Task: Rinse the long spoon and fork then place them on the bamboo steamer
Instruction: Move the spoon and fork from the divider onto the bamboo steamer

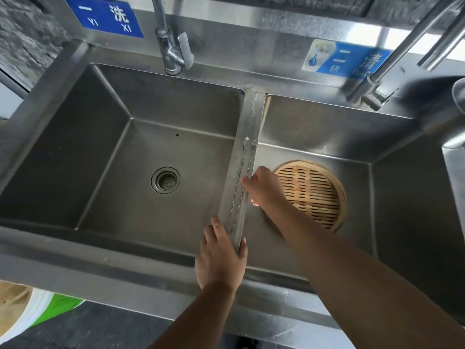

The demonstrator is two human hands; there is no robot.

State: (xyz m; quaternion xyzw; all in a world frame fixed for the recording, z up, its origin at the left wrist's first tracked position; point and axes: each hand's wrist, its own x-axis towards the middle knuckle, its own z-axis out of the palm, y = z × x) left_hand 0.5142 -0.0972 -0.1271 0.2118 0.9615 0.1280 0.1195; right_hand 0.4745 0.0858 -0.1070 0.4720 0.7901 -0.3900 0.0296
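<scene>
1. Utensils are lying lengthwise on the divider between the two basins; spoon and fork are hard to tell apart.
2. Right hand is reaching over them mid-length, fingertips touching; grip unclear.
3. Left hand is resting at the divider's near end, fingers loosely spread, touching the utensils' near ends.
4. Bamboo steamer is sitting in the right basin, just beside the right hand.

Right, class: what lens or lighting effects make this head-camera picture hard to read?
Head view: wide-angle bending curves the sink edges; bright glare washes the top right corner; the utensils on the shiny divider barely stand out; the bamboo steamer stays clear.
</scene>
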